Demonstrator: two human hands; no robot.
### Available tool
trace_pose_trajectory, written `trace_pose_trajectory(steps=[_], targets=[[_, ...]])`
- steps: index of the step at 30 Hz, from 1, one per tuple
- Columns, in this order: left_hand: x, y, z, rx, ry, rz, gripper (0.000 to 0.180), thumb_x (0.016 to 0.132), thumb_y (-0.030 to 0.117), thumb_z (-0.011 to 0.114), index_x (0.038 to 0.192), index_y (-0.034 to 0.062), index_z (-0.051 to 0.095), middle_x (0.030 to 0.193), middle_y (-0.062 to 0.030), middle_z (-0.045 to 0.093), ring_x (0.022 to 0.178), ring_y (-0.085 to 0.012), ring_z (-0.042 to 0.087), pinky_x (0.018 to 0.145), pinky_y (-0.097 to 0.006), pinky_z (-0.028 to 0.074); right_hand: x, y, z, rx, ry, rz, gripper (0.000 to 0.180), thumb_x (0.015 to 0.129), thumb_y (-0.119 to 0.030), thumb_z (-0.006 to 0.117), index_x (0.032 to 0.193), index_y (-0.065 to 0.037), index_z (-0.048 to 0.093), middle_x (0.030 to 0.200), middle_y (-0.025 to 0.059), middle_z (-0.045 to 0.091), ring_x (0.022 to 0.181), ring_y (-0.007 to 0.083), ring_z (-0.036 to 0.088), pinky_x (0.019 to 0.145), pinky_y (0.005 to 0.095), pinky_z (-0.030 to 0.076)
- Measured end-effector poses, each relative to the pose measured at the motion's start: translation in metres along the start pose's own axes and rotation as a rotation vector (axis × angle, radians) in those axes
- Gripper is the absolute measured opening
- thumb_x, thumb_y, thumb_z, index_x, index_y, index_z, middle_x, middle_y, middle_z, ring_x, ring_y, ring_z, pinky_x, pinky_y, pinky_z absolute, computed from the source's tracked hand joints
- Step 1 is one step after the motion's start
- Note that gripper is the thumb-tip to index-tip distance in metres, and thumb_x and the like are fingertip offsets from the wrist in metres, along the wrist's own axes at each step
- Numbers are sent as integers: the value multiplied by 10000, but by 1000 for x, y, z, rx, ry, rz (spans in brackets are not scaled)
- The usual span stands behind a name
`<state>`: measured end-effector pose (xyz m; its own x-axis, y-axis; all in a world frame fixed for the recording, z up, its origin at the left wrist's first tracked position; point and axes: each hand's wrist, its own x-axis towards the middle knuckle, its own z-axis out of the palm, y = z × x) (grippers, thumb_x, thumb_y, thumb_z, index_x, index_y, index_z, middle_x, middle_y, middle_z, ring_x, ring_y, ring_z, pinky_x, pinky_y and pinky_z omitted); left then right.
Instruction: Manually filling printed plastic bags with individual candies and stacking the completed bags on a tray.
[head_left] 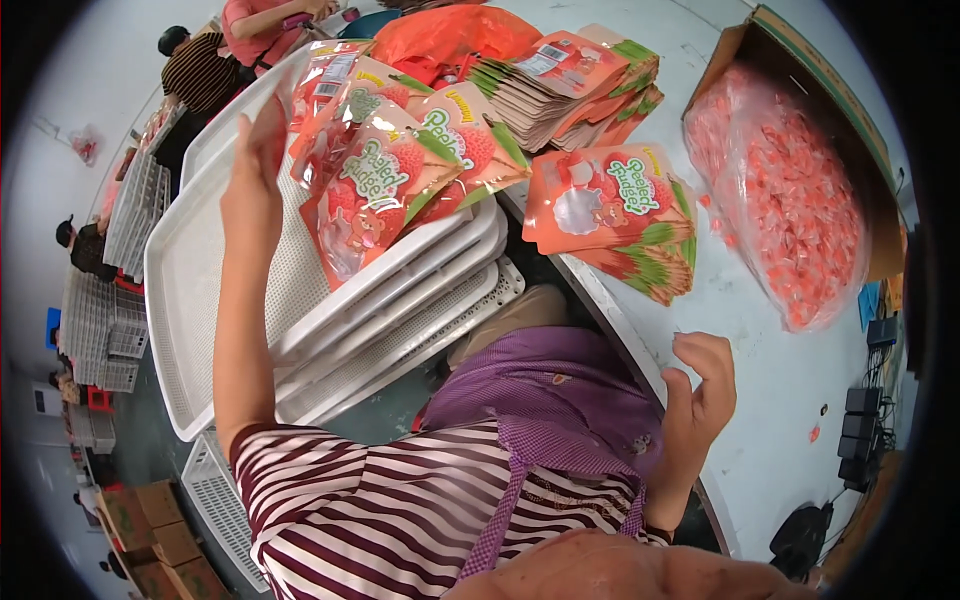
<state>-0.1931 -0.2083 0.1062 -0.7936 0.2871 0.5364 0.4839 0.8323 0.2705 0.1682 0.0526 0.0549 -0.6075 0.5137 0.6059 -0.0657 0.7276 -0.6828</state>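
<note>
My left hand [254, 165] reaches to the far left, beside a pile of filled red pouches [365, 185] lying in the top white tray [205, 300]. Its fingers look stretched out against the near side of the pile, partly hidden. The pouches have green corners and a strawberry and bear print. My right hand [703, 390] is above the table's near edge, fingers curled and apart, with nothing between them. Beyond it lies a fanned stack of flat pouches [610, 205], overhanging the edge. Several taller stacks of pouches [560, 90] lie behind.
A cardboard box [840, 75] at the right holds a large clear bag of small red wrapped pieces [790, 190]. An orange-red plastic bag [450, 40] lies at the back. More white trays [440, 300] are stacked below the top one. Other people [200, 70] work at the far left.
</note>
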Motion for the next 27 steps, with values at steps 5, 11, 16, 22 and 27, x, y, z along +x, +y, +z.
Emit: trace_pose_trajectory(steps=[5, 11, 16, 22, 27], targets=[[-5, -12, 50, -157, -295, -10, 601, 938, 301, 490, 1442, 116, 221, 1091, -219, 584, 908, -316, 622, 763, -399, 477, 1, 28, 7, -11, -132, 58, 173, 732, 25, 619, 904, 13, 599, 880, 124, 604, 809, 242, 564, 742, 313, 443], [4, -55, 38, -495, -402, -161, 498, 965, 330, 454, 1420, 169, 331, 1300, -113, 468, 936, -160, 530, 753, -285, 458, 24, 101, 23, -243, 5, 368, 330, 798, -164, 669, 1079, -23, 568, 995, 143, 598, 922, 272, 559, 830, 335, 440], [1, -22, 36, -408, -440, -78, 521, 967, 305, 452, 1420, 93, 308, 1389, -174, 405, 1261, -246, 408, 1019, -311, 319, 61, 136, 40, -520, 19, 341, 520, 731, -325, 729, 1140, -47, 570, 1037, 177, 579, 1025, 322, 511, 869, 387, 417], [-2, -9, 29, -232, -306, 209, 513, 954, 267, 479, 1391, 39, 336, 1410, -177, 377, 1319, -316, 338, 1056, -351, 286, 99, 176, 69, -628, 28, 325, 541, 679, -361, 749, 1123, -90, 597, 994, 148, 601, 999, 324, 525, 831, 440, 422], [-62, 89, -15, -203, -57, 592, 561, 833, 95, 630, 1342, 18, 405, 1380, -184, 410, 1325, -344, 322, 1068, -425, 271, 99, 192, 83, -395, 21, 420, 359, 700, -263, 737, 993, -79, 644, 948, 132, 621, 927, 313, 557, 788, 420, 445]])
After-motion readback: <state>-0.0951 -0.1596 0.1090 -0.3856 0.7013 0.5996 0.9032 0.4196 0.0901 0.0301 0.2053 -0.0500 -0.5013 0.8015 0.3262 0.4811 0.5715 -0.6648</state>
